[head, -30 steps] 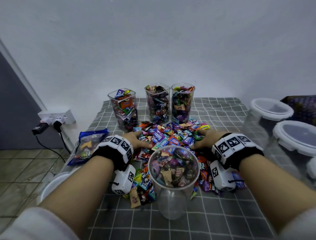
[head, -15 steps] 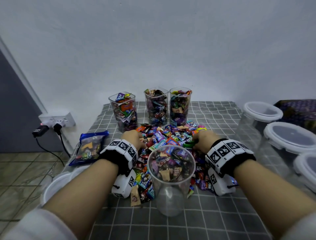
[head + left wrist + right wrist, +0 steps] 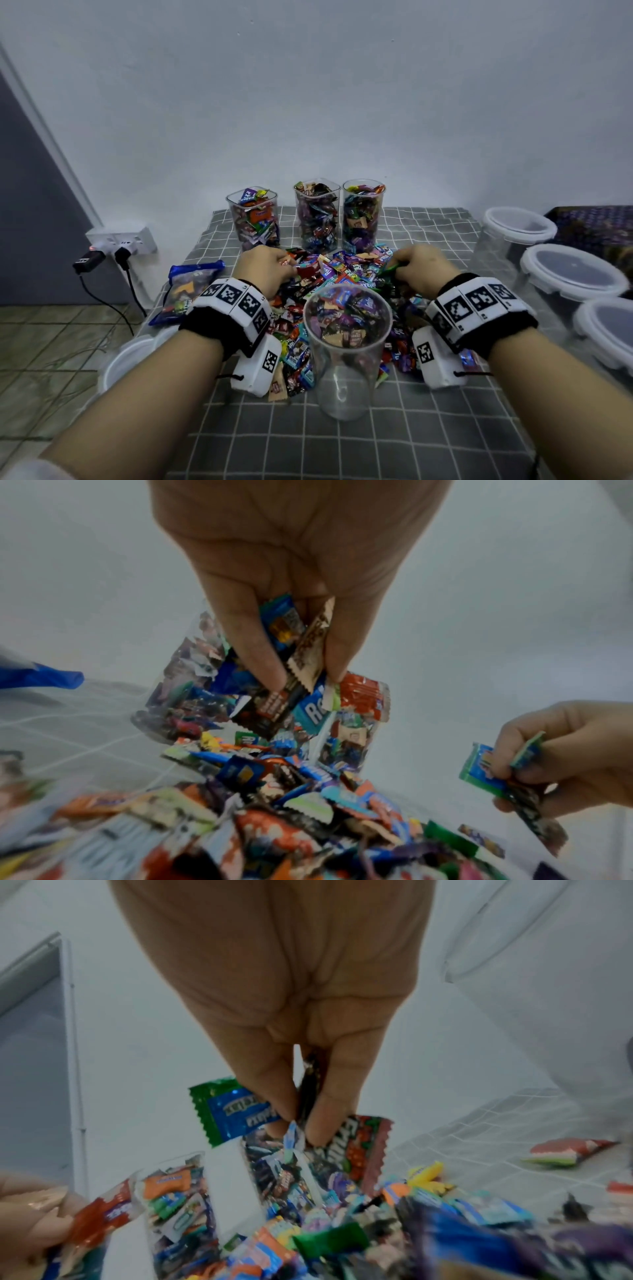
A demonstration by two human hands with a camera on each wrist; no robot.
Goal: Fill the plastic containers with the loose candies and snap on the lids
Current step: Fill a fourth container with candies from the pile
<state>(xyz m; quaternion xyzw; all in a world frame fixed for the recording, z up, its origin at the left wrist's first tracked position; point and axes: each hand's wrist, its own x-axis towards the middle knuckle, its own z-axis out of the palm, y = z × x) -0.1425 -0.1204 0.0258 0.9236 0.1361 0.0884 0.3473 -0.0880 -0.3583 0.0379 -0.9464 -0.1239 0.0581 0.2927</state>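
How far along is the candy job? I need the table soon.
Done: three clear plastic containers at the back are full, none lidded. In hand: left hand and right hand each pinch wrapped candies over the loose pile; the near clear cup is part-filled. Left: the pile and all lids.

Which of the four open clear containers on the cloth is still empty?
The round container nearest the camera, between the two wrists; candies seen through it lie behind it. The three containers at the back are packed to the rim.
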